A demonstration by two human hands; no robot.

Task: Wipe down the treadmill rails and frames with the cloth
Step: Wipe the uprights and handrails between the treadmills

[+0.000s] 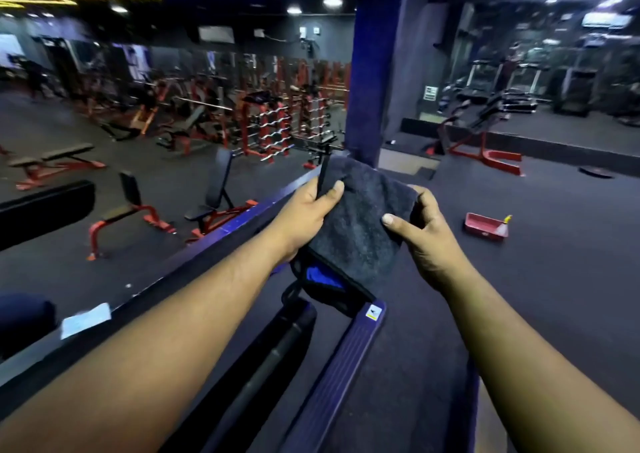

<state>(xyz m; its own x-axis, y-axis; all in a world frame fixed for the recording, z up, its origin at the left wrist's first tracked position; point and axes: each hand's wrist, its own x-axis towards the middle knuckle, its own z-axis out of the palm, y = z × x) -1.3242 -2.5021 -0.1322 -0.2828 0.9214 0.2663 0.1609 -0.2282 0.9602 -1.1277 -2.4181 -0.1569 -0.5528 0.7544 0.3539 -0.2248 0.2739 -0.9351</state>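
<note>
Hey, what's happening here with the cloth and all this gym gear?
A person is holding a dark grey cloth up in both hands, the left hand and the right hand each pinching an edge. It hangs above a purple treadmill rail, not yet touching it. A red tray sits on the floor nearby.

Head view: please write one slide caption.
Both hands hold a grey cloth above the treadmill rail.

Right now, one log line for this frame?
phase: cloth prep | left hand: grips cloth | right hand: grips cloth | cloth: held up, off rail | wiping: not underway
</note>
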